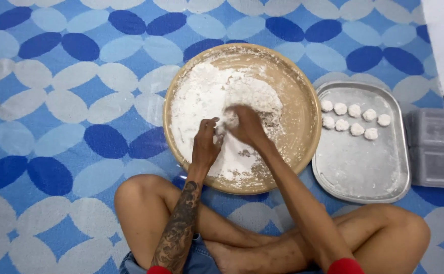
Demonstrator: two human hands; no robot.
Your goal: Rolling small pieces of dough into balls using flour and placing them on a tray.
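Head view. The left hand (205, 144) sits inside the wide tan bowl (303, 109), fingers curled loosely and dusted white, fingertips pressing into the white flour (201, 96); whether it grips a lump cannot be told. The right hand (246, 125) lies just beside it, touching it at the fingertips, palm down and fingers bent over the flour, half closed on a clump of it. Both hands meet near the bowl's middle. The flour is heaped on the far side of the hands and to their left; the bowl's bare inner wall shows to their right. The left forearm bears a dark tattoo.

To the right of the hands, just beside the bowl, lies a rounded metal tray (359, 172). Nine small white dough balls (354, 117) sit in two rows at its far end, well apart from the hands. Beyond the tray, further right, stands a grey plastic container (437, 147). Nothing lies between the hands and the tray save the bowl's rim.

The person sits cross-legged, bare knees on the near side of the bowl. All rests on a floor mat (70, 111) patterned in blue, pale blue and grey ovals.
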